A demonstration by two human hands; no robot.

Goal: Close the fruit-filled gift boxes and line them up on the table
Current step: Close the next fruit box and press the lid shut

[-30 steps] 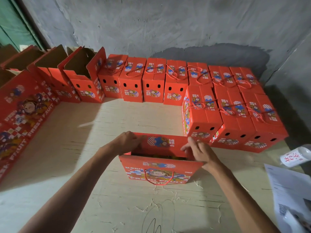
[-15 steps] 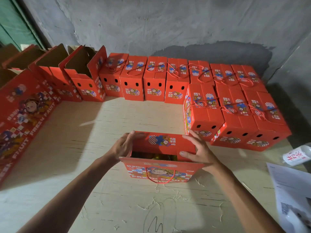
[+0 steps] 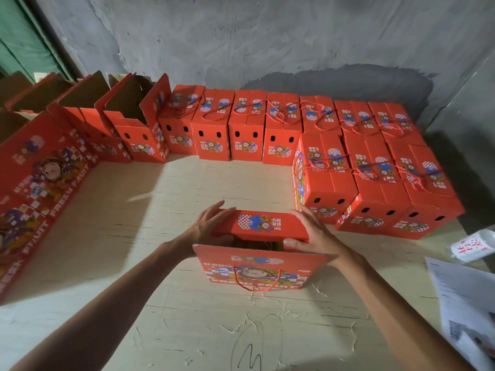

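Observation:
A red fruit gift box (image 3: 257,274) with a rope handle stands on the table in front of me. Its far top flap (image 3: 259,224) is folded halfway down, and fruit shows in the dark gap beneath it. My left hand (image 3: 207,227) lies against the flap's left end with its fingers straight. My right hand (image 3: 314,235) holds the flap's right end, fingers on top and thumb at the front edge. The near flap stands upright. Several closed boxes (image 3: 246,132) line the back wall, and more closed boxes (image 3: 375,183) form a block at the right.
Several open boxes (image 3: 128,121) with raised flaps stand at the back left. Flat printed cartons (image 3: 40,178) lean along the left side. A plastic bottle (image 3: 474,245) and printed papers (image 3: 466,303) lie at the right. The pale wooden table (image 3: 160,263) is scratched near me.
Both hands have folded the far flap further down over the opening. The view has shifted slightly.

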